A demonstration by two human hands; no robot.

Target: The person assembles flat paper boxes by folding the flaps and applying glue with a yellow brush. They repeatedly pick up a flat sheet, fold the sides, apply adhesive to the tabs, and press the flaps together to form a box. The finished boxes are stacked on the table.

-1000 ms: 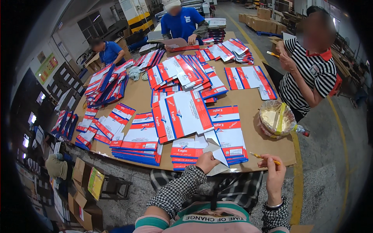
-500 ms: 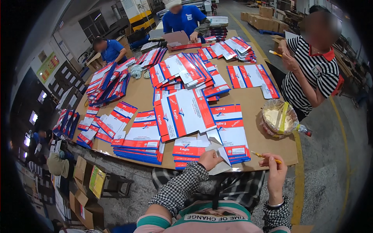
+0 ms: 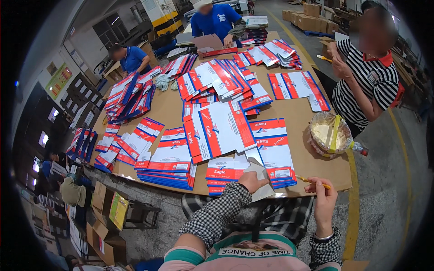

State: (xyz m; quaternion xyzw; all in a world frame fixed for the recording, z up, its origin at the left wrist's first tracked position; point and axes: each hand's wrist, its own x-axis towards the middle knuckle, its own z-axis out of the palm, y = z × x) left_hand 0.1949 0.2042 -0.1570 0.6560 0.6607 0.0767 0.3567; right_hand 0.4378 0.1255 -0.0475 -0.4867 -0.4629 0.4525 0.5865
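Observation:
My left hand (image 3: 252, 181) lies on the grey inner side of a flat carton's folded flap (image 3: 263, 193) at the near table edge, a finger stretched out over it. Beneath and around it are flat red, white and blue cartons (image 3: 220, 173). My right hand (image 3: 323, 195) is raised just off the table edge, closed round the yellow handle of a slim brush (image 3: 308, 181) whose tip points left toward the cartons. Farther right, a plastic-lined bowl (image 3: 323, 131) holds a cream-coloured paste, with a yellow strip across its top.
Stacks of flat cartons (image 3: 169, 158) cover much of the brown table (image 3: 296, 122). A clear bottle (image 3: 359, 148) lies beside the bowl. Across the table a person in blue (image 3: 217, 20) handles a carton; a person in stripes (image 3: 361, 74) stands at the right holding a brush.
My left hand has shifted on the grey flap, which now lies flatter. My right hand still holds the brush in nearly the same spot. The whole view has shifted slightly.

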